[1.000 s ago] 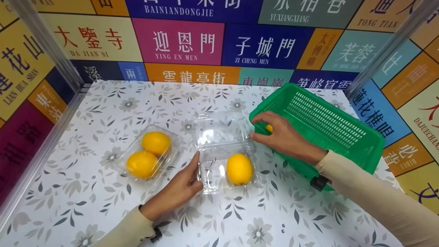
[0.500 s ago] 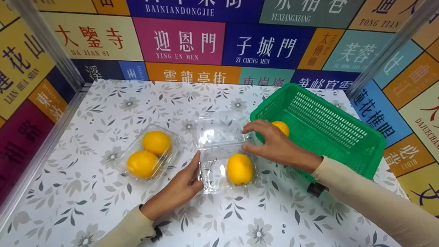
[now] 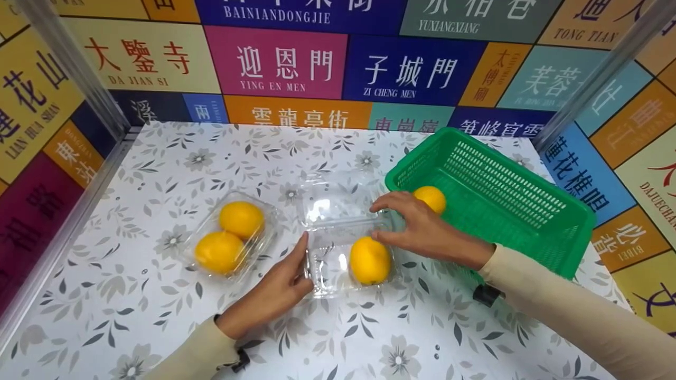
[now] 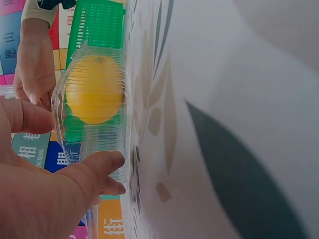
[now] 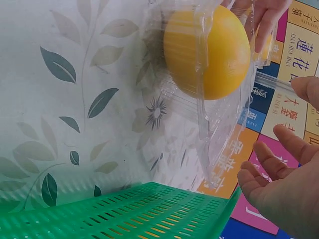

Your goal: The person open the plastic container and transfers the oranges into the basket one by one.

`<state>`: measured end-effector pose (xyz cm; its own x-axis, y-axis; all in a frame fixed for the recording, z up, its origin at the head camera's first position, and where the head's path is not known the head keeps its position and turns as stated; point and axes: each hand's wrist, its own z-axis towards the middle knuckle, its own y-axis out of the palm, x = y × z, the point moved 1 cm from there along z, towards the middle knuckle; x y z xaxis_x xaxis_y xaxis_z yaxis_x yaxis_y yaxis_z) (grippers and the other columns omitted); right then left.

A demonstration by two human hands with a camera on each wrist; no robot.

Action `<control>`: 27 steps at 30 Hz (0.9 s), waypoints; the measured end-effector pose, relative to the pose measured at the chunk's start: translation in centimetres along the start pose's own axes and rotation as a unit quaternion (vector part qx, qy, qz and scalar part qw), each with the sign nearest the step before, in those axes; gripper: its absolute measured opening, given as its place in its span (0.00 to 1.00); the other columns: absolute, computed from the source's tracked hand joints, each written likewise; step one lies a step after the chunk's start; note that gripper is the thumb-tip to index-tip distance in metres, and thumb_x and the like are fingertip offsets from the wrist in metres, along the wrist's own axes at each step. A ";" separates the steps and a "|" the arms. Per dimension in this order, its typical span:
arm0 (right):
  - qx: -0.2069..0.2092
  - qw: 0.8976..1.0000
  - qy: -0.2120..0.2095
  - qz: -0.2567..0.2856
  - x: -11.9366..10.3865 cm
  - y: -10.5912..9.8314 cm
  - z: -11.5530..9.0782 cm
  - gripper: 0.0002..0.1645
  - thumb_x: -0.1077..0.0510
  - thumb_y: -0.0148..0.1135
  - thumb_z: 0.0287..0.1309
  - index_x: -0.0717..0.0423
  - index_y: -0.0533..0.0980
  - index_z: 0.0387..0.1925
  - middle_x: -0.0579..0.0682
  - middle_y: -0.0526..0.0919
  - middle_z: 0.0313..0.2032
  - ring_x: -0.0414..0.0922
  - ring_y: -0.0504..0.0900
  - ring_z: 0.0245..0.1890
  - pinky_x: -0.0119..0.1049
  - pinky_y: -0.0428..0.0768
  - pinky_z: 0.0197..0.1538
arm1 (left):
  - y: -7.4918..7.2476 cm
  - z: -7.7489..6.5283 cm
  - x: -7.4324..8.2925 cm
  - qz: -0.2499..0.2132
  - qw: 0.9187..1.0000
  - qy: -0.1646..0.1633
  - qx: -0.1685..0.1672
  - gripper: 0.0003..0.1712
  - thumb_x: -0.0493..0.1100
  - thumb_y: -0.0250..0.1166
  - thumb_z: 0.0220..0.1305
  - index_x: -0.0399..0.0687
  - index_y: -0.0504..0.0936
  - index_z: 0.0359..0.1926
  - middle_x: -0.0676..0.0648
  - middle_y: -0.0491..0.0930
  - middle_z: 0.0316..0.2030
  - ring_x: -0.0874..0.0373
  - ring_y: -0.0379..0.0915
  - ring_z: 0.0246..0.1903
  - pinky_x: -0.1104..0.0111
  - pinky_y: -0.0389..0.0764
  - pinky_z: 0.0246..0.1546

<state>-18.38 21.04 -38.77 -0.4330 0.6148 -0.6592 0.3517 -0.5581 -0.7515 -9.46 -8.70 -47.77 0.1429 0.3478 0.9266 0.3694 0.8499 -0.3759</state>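
Note:
My left hand (image 3: 280, 282) lies along the left side of an open clear plastic clamshell box (image 3: 330, 272), its fingers extended against the wall. In the left wrist view, the thumb (image 4: 30, 117) is at the box rim and the fingertips (image 4: 117, 159) rest along its side. One smooth, oval yellow-orange fruit (image 3: 369, 261) sits in the box's right half, and the lid (image 3: 338, 203) is folded back away from me. My right hand (image 3: 417, 227) hovers at the box's right back corner with thumb and fingers spread apart, holding nothing.
A green plastic basket (image 3: 507, 211) stands at the right, with one yellow-orange fruit (image 3: 430, 199) visible at its left end. To the left, another clear box (image 3: 266, 224) holds two such fruits (image 3: 219, 253). Sign-patterned panels (image 3: 274, 63) enclose the table's back and sides.
My right hand has moved from the basket's left rim toward the box and slightly nearer me, uncovering the fruit in the basket. My left hand has stayed in place.

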 end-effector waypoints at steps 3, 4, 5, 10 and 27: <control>-0.005 1.000 -0.001 -0.004 0.2 0.1 -0.1 0.25 0.50 0.78 0.68 0.51 0.82 0.63 0.49 0.82 0.66 0.51 0.74 0.70 0.58 0.74 0.75 | 0.0 0.0 0.0 -0.002 1.000 0.002 -0.001 0.56 0.32 0.60 0.71 0.38 0.35 0.88 0.36 0.42 0.87 0.46 0.48 0.85 0.53 0.50 0.84; -0.008 1.000 -0.002 -0.006 0.2 0.2 -0.2 0.26 0.50 0.77 0.68 0.51 0.82 0.63 0.49 0.82 0.66 0.51 0.74 0.70 0.58 0.74 0.75 | 0.0 0.0 0.0 -0.003 1.000 0.002 -0.002 0.56 0.32 0.60 0.71 0.38 0.35 0.88 0.36 0.42 0.87 0.46 0.47 0.85 0.53 0.50 0.84; -0.010 1.000 -0.006 -0.009 0.3 0.2 -0.2 0.26 0.49 0.77 0.68 0.51 0.82 0.63 0.49 0.82 0.66 0.52 0.74 0.70 0.58 0.74 0.75 | 0.0 0.0 0.0 -0.002 1.000 0.002 -0.002 0.56 0.32 0.59 0.71 0.38 0.35 0.88 0.36 0.42 0.87 0.46 0.48 0.85 0.53 0.50 0.84; -0.017 0.999 -0.032 -0.033 0.6 0.4 -0.5 0.28 0.49 0.77 0.68 0.53 0.81 0.65 0.51 0.82 0.66 0.54 0.74 0.70 0.60 0.73 0.74 | 0.0 0.0 0.0 0.003 1.000 -0.003 -0.002 0.56 0.33 0.59 0.70 0.40 0.35 0.89 0.37 0.42 0.87 0.46 0.48 0.85 0.53 0.51 0.84; -0.070 0.990 -0.075 -0.099 1.0 1.0 -1.0 0.36 0.48 0.81 0.61 0.56 0.80 0.67 0.51 0.80 0.65 0.55 0.71 0.68 0.57 0.75 0.72 | 0.1 0.0 0.0 -0.008 1.000 -0.003 -0.001 0.57 0.32 0.60 0.71 0.42 0.34 0.89 0.37 0.42 0.87 0.43 0.50 0.84 0.51 0.54 0.84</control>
<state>-17.61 21.70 -40.18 -0.6195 0.6084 -0.4961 0.3552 -0.3464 -0.8683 -9.40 -8.62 -47.86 0.1311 0.3370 0.9323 0.3732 0.8545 -0.3614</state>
